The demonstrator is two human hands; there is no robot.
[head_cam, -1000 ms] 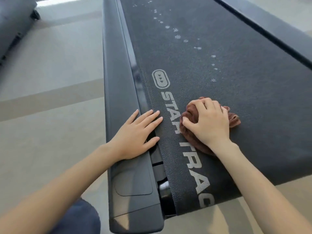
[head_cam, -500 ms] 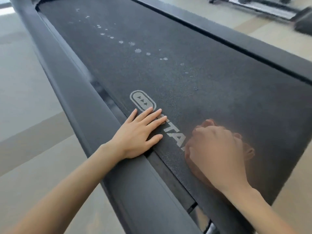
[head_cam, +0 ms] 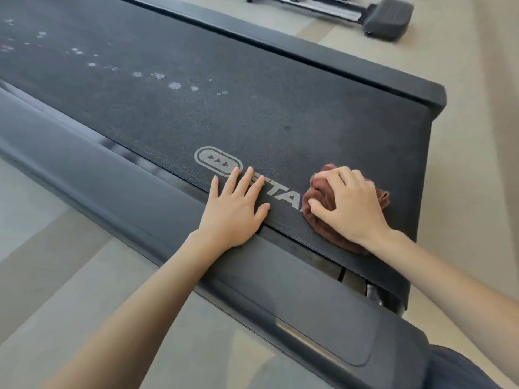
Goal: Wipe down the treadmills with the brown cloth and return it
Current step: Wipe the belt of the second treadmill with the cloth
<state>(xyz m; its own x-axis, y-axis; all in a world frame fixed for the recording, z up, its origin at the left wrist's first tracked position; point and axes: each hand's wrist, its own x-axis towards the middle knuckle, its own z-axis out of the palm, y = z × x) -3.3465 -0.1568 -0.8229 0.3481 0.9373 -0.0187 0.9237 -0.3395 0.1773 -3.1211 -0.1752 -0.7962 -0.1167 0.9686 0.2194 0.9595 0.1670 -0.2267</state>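
Nearest the camera runs the treadmill's side rail [head_cam: 112,181]. The left hand [head_cam: 233,211] lies flat across its inner edge, fingers straight and spread onto the belt [head_cam: 252,113], holding nothing. It serves as a brace. Just beside it, toward the belt's rear end, the right hand [head_cam: 351,204] has its fingers curled over the bunched brown cloth [head_cam: 320,192]. It clamps the cloth against the belt close to the near edge, over the printed lettering [head_cam: 280,196]. The cloth covers only a small patch, so most of this belt looks unwiped.

To do the wipe well, I judge the right hand should press through the palm and push in long overlapping strokes from the near edge to the far edge, working away from the rear end. A wad this tight cleans a narrow track, and opening it flatter would cover more. Farther up the belt, a trail of pale white spots [head_cam: 174,85] runs along the middle. Those likely need firmer pressure, perhaps 2 passes. The left hand would have to shift along the rail as the reach grows. The far rail [head_cam: 309,54] also wants wiping.
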